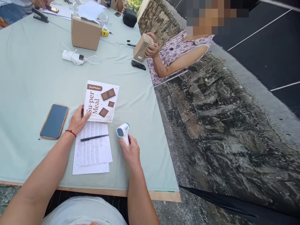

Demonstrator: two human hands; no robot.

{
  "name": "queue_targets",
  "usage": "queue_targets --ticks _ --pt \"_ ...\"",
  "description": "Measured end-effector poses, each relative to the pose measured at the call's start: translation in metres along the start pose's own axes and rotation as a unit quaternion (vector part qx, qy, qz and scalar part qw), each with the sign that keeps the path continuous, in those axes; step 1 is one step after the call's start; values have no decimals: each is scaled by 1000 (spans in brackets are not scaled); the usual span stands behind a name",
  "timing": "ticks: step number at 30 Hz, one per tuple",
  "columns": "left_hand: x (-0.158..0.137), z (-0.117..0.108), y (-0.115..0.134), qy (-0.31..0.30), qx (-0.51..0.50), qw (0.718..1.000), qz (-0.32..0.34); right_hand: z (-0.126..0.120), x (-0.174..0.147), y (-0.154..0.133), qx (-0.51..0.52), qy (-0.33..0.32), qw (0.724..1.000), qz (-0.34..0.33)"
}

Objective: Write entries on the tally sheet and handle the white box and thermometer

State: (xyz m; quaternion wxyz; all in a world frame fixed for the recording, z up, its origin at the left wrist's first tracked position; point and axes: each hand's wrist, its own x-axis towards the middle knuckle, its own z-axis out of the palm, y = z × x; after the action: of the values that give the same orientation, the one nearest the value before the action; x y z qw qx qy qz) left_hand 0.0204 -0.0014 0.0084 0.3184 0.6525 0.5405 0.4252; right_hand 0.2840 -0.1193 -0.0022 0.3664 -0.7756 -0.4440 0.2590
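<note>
My left hand (79,120) grips the lower left corner of a white carton (109,109) printed "NutriMotion Su-per Meal" with brown squares. The carton's lower edge overlaps the top of some printed sheets (93,156). Across those sheets lies a black pen (94,137). In my right hand (131,152) is a white and blue infrared thermometer (122,130), its small screen facing me and its handle wrapped by my fingers. To the left of my left hand, a smartphone (54,121) in a brown-edged case lies face up.
A pale green cloth covers the table (30,93). Farther back are a cardboard box (85,34) with papers on top, a white device with a cord (73,57) and a stapler (39,15). At the right edge, another person holds a small cardboard box (142,48).
</note>
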Motion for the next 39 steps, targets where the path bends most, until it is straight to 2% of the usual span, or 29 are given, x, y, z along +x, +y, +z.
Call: queue_targets --ticks 2,5,8,10,20,26,39 --pt "0 0 -1 -5 -6 1000 3 8 -3 -21 122 -37 992 -10" --pt "0 -1 -2 -7 -15 1000 5 20 -9 -53 257 -131 957 -6" --pt "0 -1 -3 -11 -20 1000 3 32 -13 -78 325 -193 926 -5" --pt "0 -1 -2 -16 -16 1000 1 39 -15 -87 348 -204 915 1" --pt "-2 3 -7 -14 25 999 15 56 -10 -82 353 -197 915 11" --pt "-2 4 -9 -12 13 1000 14 57 -12 -80 346 -204 916 5" --pt "-1 3 -10 -19 -12 1000 15 57 -12 -81 372 -205 905 40"
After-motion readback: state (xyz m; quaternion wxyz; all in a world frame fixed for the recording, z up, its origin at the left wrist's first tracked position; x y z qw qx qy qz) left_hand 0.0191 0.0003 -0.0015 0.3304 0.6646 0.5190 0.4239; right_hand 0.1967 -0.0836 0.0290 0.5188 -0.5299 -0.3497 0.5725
